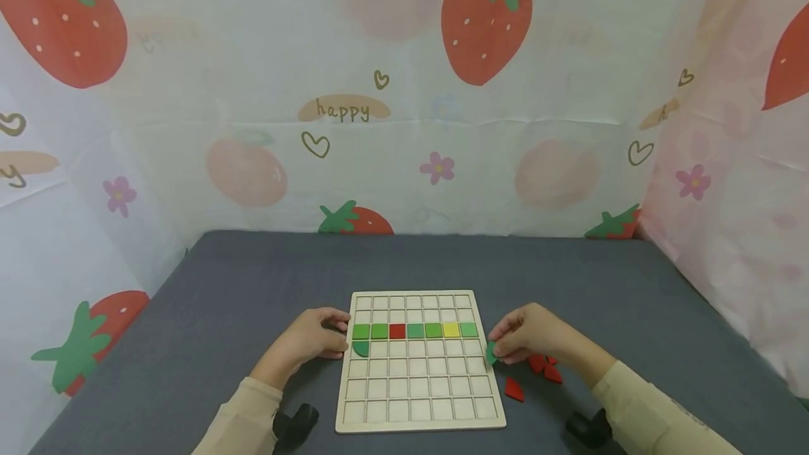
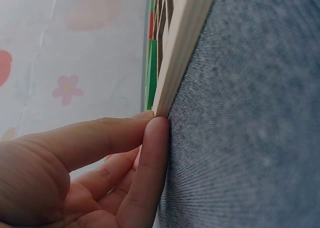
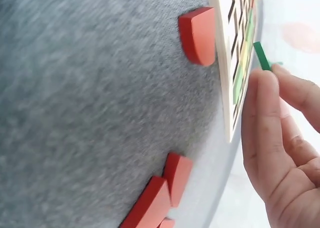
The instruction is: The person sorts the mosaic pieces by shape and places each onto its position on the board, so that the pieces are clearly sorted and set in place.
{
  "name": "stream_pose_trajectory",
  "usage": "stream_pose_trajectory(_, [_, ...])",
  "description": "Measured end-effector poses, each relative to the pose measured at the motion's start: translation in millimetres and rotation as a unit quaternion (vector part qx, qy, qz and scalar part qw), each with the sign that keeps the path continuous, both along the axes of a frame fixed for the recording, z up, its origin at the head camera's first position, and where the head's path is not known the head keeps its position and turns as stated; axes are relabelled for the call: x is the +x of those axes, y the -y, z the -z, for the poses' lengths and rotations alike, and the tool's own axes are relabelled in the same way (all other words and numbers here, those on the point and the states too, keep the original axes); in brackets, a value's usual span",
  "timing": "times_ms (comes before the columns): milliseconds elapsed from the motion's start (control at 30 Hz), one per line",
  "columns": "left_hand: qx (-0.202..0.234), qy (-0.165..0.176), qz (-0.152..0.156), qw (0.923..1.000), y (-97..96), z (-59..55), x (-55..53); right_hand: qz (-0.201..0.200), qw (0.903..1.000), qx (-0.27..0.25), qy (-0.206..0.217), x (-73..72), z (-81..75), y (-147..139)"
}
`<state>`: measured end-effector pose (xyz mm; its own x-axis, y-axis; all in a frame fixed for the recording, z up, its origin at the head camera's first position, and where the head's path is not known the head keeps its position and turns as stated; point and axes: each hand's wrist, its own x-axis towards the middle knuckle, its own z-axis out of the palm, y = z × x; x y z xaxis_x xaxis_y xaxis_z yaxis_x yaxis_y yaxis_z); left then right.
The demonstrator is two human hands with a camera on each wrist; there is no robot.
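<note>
A pale wooden grid board (image 1: 417, 424) lies on the dark cloth between both hands. One row across it is filled with green, red and yellow square tiles, and a green quarter-round piece (image 1: 361, 349) sits in the leftmost cell of the row below. My left hand (image 1: 310, 335) holds the board's left edge, its fingertips right at the wooden rim (image 2: 172, 73). At the right edge, my right hand (image 1: 527, 334) pinches a small green piece (image 3: 262, 56) between thumb and fingers, partly hidden by the fingertips. Near that hand lies a red piece (image 1: 515, 390) with one curved side.
More red pieces (image 1: 553, 373) lie close together under the right forearm, also visible as red blocks (image 3: 150, 203) in the right wrist view. Black wrist straps (image 1: 296, 427) show at both sleeves. A strawberry-print curtain (image 1: 404, 181) stands behind the table (image 1: 265, 265).
</note>
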<state>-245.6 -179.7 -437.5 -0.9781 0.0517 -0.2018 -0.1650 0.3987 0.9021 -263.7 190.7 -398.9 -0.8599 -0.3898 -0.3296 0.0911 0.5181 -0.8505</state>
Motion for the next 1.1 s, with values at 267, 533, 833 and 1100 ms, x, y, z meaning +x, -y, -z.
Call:
stream_pose_trajectory(267, [0.002,-0.01,0.008,0.9999,1.1,1.4,0.6,-0.011,0.9998,-0.005,-0.018,-1.7,-3.6,15])
stream_pose_trajectory(533, [-0.001,-0.009,0.0,1.0,-0.1,2.0,0.3,-0.005,0.9998,-0.011,-0.013,-7.8,-5.2,31])
stream_pose_trajectory(833, [-0.001,-0.012,-0.001,0.9999,-0.1,1.7,-0.1,-0.003,0.9999,0.0,-0.016,-13.4,-6.4,50])
stream_pose_trajectory(1100, [0.003,-0.015,0.003,0.9999,0.2,0.8,1.0,-0.003,0.9999,-0.002,-0.01,-19.2,-5.3,65])
